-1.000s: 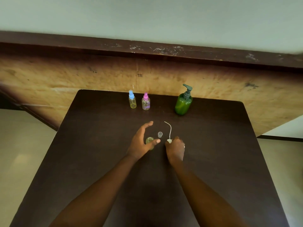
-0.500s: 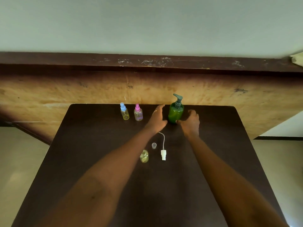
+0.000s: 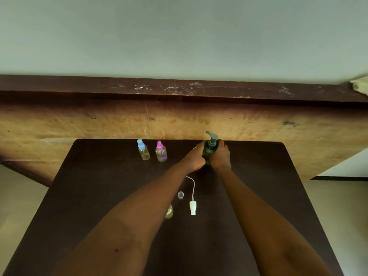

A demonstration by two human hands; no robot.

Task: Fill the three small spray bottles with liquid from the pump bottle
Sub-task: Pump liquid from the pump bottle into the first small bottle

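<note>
A green pump bottle point(image 3: 209, 148) with a grey pump head stands at the far edge of the dark table point(image 3: 95, 186). My left hand point(image 3: 196, 158) and my right hand point(image 3: 220, 156) both grip its body from either side. Two capped small spray bottles stand to the left: one with a blue cap point(image 3: 143, 150), one with a pink cap point(image 3: 161, 151). A third small bottle point(image 3: 169, 211) stands uncapped nearer to me, partly hidden by my left forearm. Its white spray head with tube point(image 3: 193, 207) and a small clear cap point(image 3: 180, 195) lie beside it.
A worn wooden panel point(image 3: 79, 126) with a dark top ledge runs right behind the table's far edge. Pale floor shows to the left and right of the table.
Both hands left the uncapped bottle and spray head, reached to the far edge, and closed round the green pump bottle. The view tilted upward.
</note>
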